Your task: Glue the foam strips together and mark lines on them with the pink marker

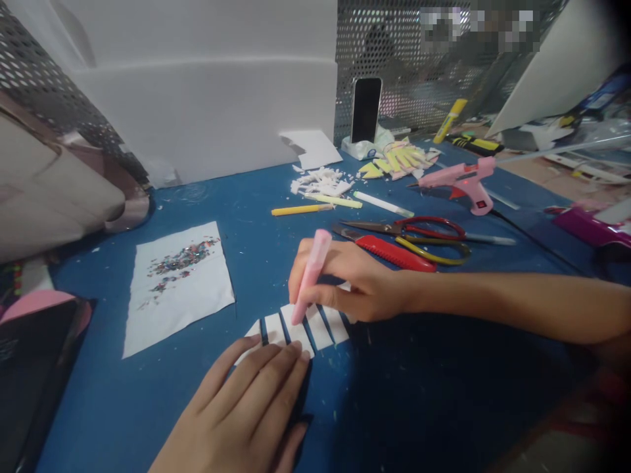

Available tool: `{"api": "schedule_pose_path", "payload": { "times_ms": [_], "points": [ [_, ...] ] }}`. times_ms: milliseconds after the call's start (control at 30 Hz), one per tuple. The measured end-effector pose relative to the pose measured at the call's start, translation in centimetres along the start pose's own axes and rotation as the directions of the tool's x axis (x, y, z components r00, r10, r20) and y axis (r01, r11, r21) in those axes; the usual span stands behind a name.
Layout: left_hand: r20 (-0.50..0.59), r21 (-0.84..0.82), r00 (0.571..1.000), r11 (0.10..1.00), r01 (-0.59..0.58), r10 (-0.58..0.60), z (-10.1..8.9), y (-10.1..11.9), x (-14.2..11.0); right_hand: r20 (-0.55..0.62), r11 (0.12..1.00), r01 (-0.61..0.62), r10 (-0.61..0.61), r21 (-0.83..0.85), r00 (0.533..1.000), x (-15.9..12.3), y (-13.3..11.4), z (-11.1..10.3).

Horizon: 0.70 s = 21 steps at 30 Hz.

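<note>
My right hand (355, 276) is closed around a thick pink marker (315, 263), tilted with its lower end against a white strip (294, 314). Several such white strips lie side by side on the blue table (197, 401), with narrow gaps between them. Flat on the near ends of the strips rest the stretched fingers of my left hand (251, 401), which grips nothing. Beyond my right hand lie a red utility knife (394, 253) and scissors (409, 228) with red and yellow handles. The far ends of some strips are hidden under my right hand.
A white sheet (180, 295) with colourful glitter bits lies at left. Further back are an orange marker (302, 210), white scraps (323, 182), yellow-edged pieces (399, 157) and a phone (367, 110) standing upright. A pink glue gun (463, 180) with a cord sits at right.
</note>
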State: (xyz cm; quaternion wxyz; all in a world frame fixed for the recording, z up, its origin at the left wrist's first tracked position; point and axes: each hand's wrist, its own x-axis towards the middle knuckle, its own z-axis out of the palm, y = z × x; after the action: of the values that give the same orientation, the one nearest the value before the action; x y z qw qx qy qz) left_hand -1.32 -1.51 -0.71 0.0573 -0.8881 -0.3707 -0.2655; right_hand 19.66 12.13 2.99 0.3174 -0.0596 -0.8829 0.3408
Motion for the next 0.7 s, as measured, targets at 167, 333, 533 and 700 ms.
{"api": "schedule_pose_path", "payload": {
  "times_ms": [167,333,533,700],
  "points": [
    [0.001,0.018,1.0,1.0,-0.012,0.012,-0.13,0.04,0.12,0.109,0.99,0.037,-0.022,-0.135,0.994,-0.14,0.12,0.49],
    [0.01,0.007,1.0,1.0,0.0,0.0,-0.06,0.0,-0.01,0.155,0.981,0.016,0.014,-0.194,0.988,-0.19,0.09,0.67],
    [-0.001,-0.002,1.0,1.0,0.001,-0.001,0.02,0.07,0.0,0.184,0.986,0.023,0.008,-0.163,0.983,0.28,-0.44,0.56],
    [0.002,0.008,1.0,1.0,-0.008,0.008,-0.27,0.12,0.41,0.219,0.984,0.044,-0.005,-0.172,0.976,0.48,-0.56,0.53]
  ]
}}
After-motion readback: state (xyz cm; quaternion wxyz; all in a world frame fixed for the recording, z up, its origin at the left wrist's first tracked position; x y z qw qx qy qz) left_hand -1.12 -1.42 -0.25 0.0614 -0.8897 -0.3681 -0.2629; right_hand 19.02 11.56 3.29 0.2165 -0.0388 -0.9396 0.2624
